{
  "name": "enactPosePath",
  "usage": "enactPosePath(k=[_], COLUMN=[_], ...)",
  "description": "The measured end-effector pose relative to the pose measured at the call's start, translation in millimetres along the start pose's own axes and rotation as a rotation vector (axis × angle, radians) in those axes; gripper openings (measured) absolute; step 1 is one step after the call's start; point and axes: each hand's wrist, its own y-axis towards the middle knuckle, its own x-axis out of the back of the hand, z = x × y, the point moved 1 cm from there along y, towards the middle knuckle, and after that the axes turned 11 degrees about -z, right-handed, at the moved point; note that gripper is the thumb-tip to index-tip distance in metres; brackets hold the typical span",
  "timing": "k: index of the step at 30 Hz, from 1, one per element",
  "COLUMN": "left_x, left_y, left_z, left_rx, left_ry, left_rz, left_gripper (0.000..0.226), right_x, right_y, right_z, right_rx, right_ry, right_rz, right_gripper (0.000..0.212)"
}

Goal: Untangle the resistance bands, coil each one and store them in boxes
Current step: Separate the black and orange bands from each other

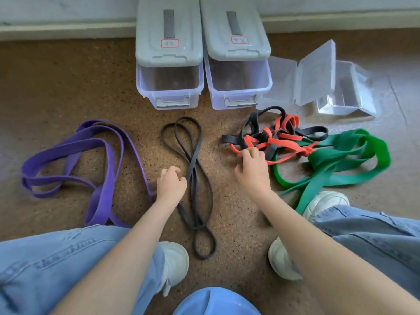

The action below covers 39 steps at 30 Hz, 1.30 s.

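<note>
Clear boxes (170,83) hold nothing; left hand (171,184) curled, right hand (252,169) grips red band (284,142).

One view only, head-worn, wide-angle. Looks forward and steeply down at floor (227,201) from above seated or crouched person. Own knees, shoes and forearms fill bottom edge, very near lens. Left hand (171,184) and right hand (251,170) sit mid-frame, close. Bands spread across middle. Lidded boxes (169,55) stand farther off at top, against wall base. Straight lines bow toward edges. No second view, so nothing shared.
</note>
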Motion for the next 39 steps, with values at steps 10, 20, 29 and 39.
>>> enactPosePath(k=[10,20,29,39], left_x=[3.3,102.1,215.4,229.3], left_y=[-18.6,-65.4,-110.9,-111.3], left_z=[-57.9,-141.2,-140.0,-120.1], left_rx=[-0.219,-0.701,-0.818,-0.576], left_ry=[-0.057,-0.505,-0.481,-0.953], left_rz=[0.031,0.119,0.25,0.392], left_gripper=[0.036,0.084,0.035,0.024], right_x=[32.4,236.1,300.2,284.1], right_y=[56.4,73.8,2.8,-65.3], right_z=[-40.0,43.4,63.0,75.2], right_rx=[0.202,0.151,0.076,0.18], right_ry=[-0.377,0.376,0.624,0.65], right_rz=[0.197,0.214,0.099,0.436], right_gripper=[0.048,0.009,0.018,0.055])
